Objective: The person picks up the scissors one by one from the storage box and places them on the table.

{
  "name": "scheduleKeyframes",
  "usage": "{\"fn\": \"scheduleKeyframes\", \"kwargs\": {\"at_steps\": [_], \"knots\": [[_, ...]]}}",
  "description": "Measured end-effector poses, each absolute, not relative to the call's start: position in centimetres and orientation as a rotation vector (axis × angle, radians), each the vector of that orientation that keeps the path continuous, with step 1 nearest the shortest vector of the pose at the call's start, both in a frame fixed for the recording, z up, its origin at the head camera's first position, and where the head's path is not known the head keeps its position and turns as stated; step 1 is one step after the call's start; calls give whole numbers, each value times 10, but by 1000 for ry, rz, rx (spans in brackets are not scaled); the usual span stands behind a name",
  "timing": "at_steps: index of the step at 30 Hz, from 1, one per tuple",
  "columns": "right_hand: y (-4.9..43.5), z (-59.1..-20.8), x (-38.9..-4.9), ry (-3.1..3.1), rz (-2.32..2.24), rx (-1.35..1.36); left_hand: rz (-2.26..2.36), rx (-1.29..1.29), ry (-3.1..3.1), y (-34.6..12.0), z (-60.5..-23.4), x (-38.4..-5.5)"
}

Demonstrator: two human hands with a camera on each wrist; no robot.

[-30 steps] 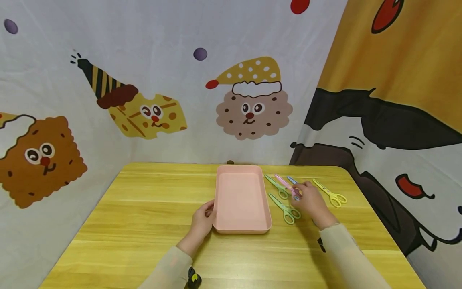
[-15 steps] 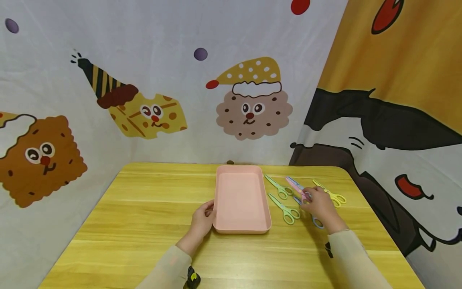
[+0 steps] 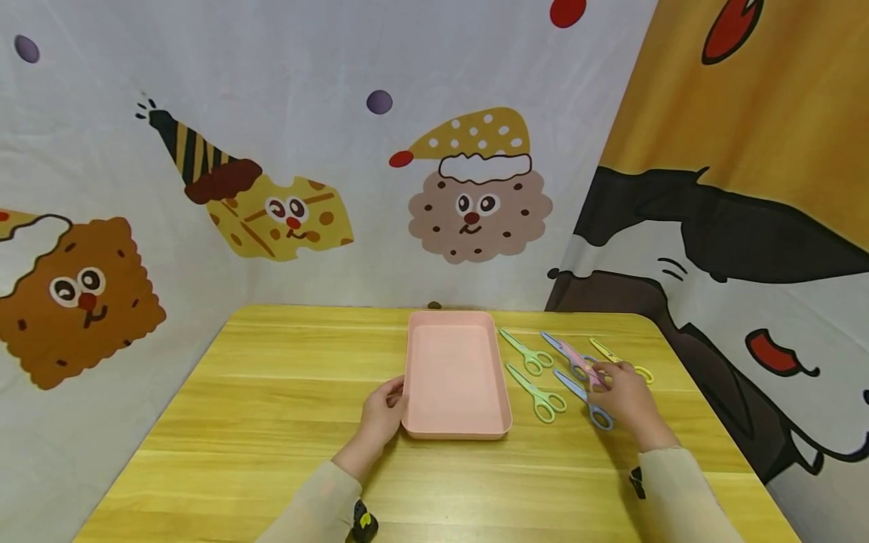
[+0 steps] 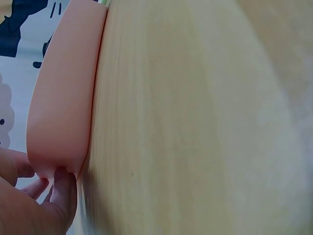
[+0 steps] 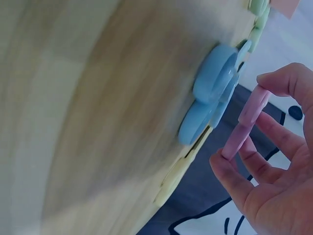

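In the head view a pink rectangular tray lies on the table. My left hand holds it by its near left corner; the left wrist view shows thumb and fingers against the tray wall. My right hand pinches pink scissors by the handle loops, above the blue scissors. The right wrist view shows the pink handle between thumb and fingers, off the table. Around it lie two blue scissors, two green scissors left of them, and yellow scissors behind the hand.
The wooden table ends at a cloth backdrop printed with cartoon characters. The tray stands left of the scissors, close to the green ones. Bare table top lies left of the tray and in front of it.
My right hand has moved right and toward me with the pink scissors, away from the green ones, uncovering the near blue scissors. The left hand and the tray stay put.
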State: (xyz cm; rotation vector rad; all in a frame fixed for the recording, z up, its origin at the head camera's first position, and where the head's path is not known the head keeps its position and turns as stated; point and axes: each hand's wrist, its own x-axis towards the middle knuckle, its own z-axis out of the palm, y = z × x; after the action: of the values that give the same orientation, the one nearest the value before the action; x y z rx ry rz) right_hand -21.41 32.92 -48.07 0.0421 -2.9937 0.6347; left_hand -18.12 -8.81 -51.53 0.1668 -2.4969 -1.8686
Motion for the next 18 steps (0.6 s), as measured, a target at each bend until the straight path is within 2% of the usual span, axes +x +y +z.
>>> {"fn": "scheduleKeyframes", "kwargs": {"at_steps": [18], "knots": [[370,-485,-199,-3031,606,-54,-1864,189,-2499,-87,-514,-180]]}}
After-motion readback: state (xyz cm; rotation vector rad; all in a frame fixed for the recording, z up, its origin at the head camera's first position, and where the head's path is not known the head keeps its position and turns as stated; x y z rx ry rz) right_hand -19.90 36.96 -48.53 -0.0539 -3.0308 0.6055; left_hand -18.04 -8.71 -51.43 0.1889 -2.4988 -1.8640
